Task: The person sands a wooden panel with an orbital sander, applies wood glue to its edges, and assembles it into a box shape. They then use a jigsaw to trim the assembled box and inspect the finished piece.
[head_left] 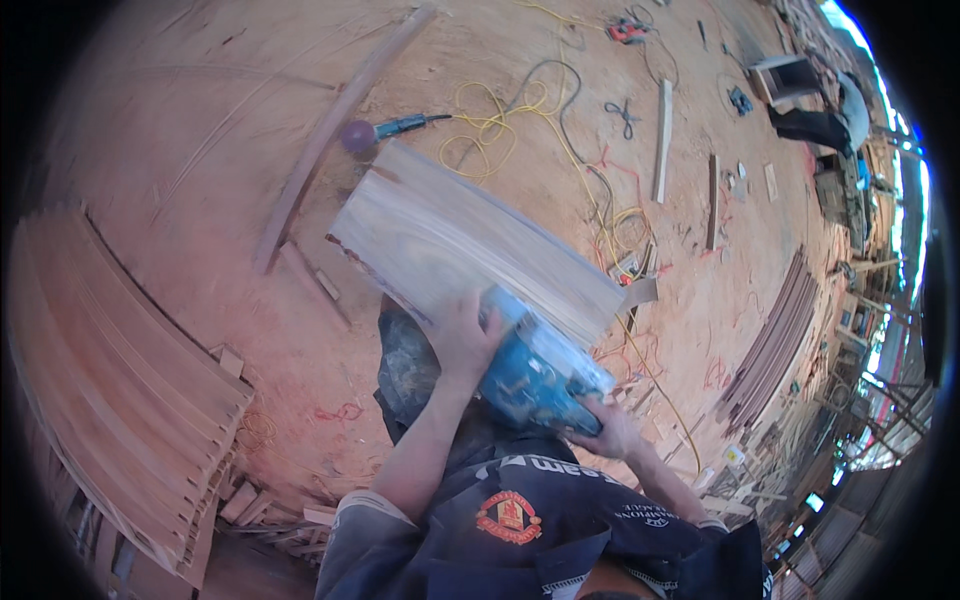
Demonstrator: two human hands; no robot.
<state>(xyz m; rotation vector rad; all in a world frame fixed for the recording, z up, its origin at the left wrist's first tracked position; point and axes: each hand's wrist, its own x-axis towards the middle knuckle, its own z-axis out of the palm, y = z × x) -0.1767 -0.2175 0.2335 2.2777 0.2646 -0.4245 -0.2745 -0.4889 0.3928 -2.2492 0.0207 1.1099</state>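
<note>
A wide, pale wooden board [470, 250] lies at a slant in front of me, its left edge rough and dark. On its near side sits a blue power planer [540, 375], smeared by motion. My left hand [468, 335] is at the planer's front end, thumb against it and fingers partly hidden. At the other end, my right hand [608, 428] is closed round the rear handle. What holds the board up is mostly hidden beneath it.
Beyond the board lie a blue angle grinder [400, 126] with a purple disc, tangled yellow cord [490, 125] and a long timber [340, 130]. Stacked planks [130, 380] stand left, more boards [770, 340] right. Another person [835, 115] bends over a wooden box [785, 78] at far right.
</note>
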